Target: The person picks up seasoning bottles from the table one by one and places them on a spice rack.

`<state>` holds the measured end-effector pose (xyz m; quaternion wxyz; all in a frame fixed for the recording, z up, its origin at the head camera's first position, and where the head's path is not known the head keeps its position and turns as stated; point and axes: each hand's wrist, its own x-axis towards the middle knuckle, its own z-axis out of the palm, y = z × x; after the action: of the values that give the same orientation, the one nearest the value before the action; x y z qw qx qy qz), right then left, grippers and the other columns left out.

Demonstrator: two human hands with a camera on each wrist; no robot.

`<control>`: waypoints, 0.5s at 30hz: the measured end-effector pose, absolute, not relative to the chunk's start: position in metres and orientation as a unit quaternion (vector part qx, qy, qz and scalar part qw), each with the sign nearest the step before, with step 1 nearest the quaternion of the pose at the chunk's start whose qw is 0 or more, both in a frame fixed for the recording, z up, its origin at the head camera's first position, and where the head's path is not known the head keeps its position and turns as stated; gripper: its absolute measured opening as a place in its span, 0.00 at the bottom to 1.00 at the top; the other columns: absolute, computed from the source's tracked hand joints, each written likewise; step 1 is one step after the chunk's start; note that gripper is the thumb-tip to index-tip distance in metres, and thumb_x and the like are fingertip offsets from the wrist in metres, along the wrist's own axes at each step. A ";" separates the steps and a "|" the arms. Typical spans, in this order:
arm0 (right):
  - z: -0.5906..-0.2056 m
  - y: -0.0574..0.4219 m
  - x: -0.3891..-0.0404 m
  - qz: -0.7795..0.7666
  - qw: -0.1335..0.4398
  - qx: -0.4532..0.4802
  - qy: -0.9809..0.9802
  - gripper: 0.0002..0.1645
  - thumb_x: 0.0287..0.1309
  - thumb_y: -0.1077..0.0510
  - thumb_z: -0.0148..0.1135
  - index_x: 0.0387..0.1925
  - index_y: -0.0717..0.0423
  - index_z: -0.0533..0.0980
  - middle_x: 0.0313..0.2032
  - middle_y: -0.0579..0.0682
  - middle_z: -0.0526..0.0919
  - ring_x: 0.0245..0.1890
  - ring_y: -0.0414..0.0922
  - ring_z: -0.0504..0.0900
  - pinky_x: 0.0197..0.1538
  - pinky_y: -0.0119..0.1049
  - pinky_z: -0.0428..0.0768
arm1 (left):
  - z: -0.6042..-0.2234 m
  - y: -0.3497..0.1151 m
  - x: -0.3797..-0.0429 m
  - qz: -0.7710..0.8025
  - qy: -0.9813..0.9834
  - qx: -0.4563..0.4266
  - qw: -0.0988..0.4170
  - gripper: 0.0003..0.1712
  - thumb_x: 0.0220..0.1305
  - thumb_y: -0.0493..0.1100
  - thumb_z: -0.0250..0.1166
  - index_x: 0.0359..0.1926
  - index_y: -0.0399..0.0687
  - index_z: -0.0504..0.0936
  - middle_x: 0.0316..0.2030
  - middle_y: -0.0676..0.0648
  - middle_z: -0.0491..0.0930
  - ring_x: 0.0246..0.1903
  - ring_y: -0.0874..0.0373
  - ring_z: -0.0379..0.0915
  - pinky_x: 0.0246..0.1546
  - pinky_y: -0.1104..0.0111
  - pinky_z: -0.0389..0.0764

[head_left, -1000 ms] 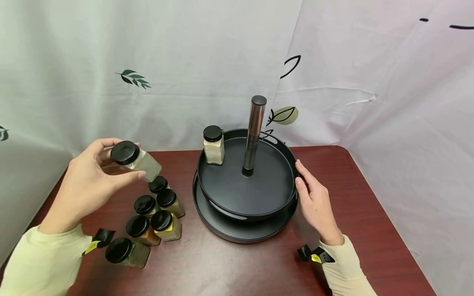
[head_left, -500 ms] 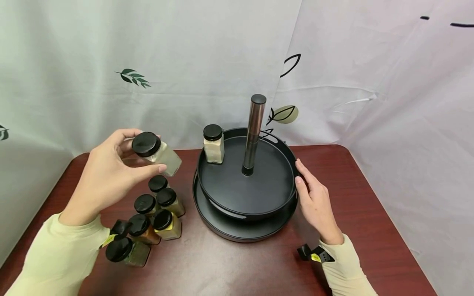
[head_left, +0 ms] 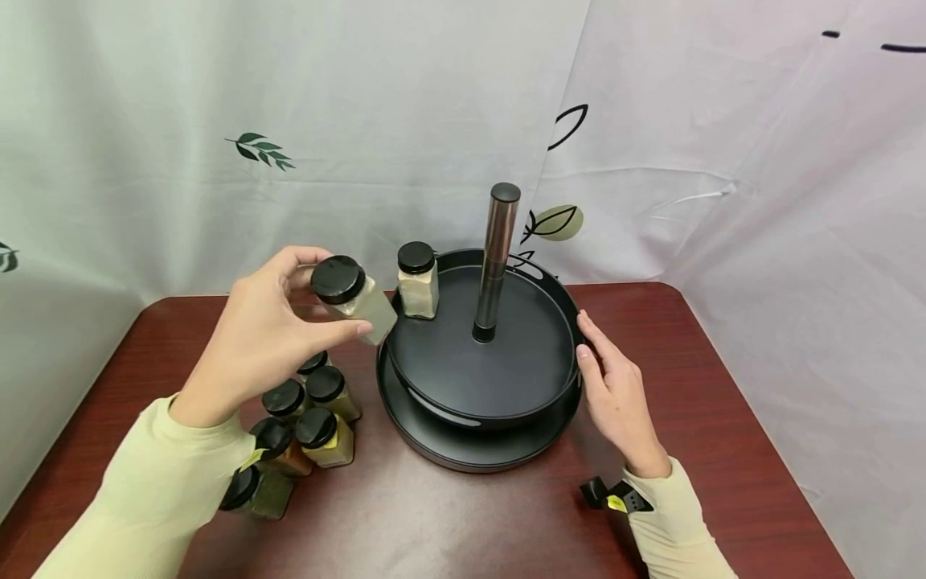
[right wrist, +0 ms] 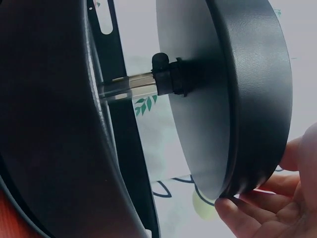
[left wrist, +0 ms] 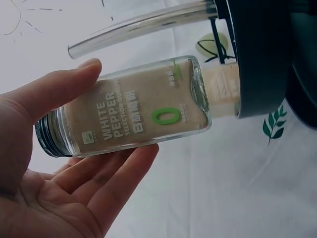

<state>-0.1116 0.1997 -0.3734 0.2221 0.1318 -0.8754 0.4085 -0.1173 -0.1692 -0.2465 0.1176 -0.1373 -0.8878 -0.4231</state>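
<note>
My left hand (head_left: 264, 330) grips a black-lidded glass spice jar of white pepper (head_left: 365, 310) between thumb and fingers, tilted, beside the left rim of the two-tier turntable's upper tray (head_left: 485, 386). In the left wrist view, the white pepper jar (left wrist: 143, 106) shows its label and pale powder. My right hand (head_left: 615, 394) touches the tray's right outer wall with its fingertips and thumb. The right wrist view shows those fingers (right wrist: 242, 213) at the wall's lower edge. Another pale-filled jar (head_left: 418, 285) stands upright at the upper tray's back left.
Several black-lidded spice jars (head_left: 333, 438) stand clustered on the dark red table (head_left: 499, 531), left of the turntable's lower tray (head_left: 463, 458) and partly under my left forearm. A metal post (head_left: 495, 265) rises from the upper tray. White patterned cloth (head_left: 362, 121) hangs behind the table.
My left hand has carried the white pepper jar rightward, from above the jar cluster to the upper tray's left rim. The right hand and the turntable have stayed in place.
</note>
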 end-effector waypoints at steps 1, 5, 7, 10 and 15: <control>-0.374 0.200 -0.112 0.410 0.222 0.132 -0.875 0.25 0.68 0.56 0.48 0.65 0.52 0.64 0.64 0.50 0.66 0.63 0.42 0.65 0.59 0.20 0.60 | -0.247 -0.167 -0.118 -0.425 -0.887 -0.140 0.115 0.36 0.38 0.49 0.78 0.50 0.56 0.70 0.36 0.59 0.82 0.29 0.64 0.80 0.26 0.74 0.77; -0.373 0.199 -0.111 0.409 0.223 0.131 -0.875 0.25 0.68 0.56 0.48 0.65 0.51 0.64 0.64 0.45 0.66 0.63 0.42 0.65 0.59 0.20 0.61 | -0.247 -0.160 -0.120 -0.433 -0.883 -0.149 0.103 0.36 0.38 0.52 0.78 0.50 0.56 0.70 0.37 0.60 0.82 0.29 0.65 0.80 0.28 0.74 0.78; -0.373 0.199 -0.111 0.407 0.223 0.130 -0.876 0.25 0.68 0.55 0.47 0.65 0.51 0.64 0.64 0.43 0.65 0.63 0.41 0.65 0.59 0.21 0.61 | -0.248 -0.157 -0.121 -0.434 -0.882 -0.152 0.099 0.36 0.38 0.52 0.78 0.50 0.56 0.70 0.37 0.60 0.81 0.29 0.65 0.80 0.29 0.74 0.78; -0.372 0.199 -0.111 0.405 0.223 0.129 -0.877 0.25 0.68 0.55 0.47 0.65 0.51 0.64 0.64 0.42 0.65 0.63 0.41 0.65 0.59 0.20 0.61 | -0.251 -0.153 -0.124 -0.433 -0.882 -0.157 0.096 0.37 0.38 0.51 0.78 0.50 0.56 0.70 0.37 0.61 0.81 0.29 0.67 0.80 0.29 0.74 0.78; -0.373 0.199 -0.110 0.407 0.223 0.131 -0.876 0.25 0.68 0.56 0.48 0.65 0.51 0.64 0.64 0.46 0.66 0.63 0.42 0.65 0.59 0.20 0.60 | -0.256 -0.147 -0.128 -0.432 -0.882 -0.166 0.090 0.37 0.39 0.50 0.78 0.51 0.54 0.70 0.37 0.60 0.82 0.29 0.68 0.79 0.29 0.73 0.78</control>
<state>-0.1104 0.1994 -0.3734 0.2225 0.1309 -0.8764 0.4066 -0.1280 -0.1468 -0.2555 0.0898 -0.1655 -0.8822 -0.4316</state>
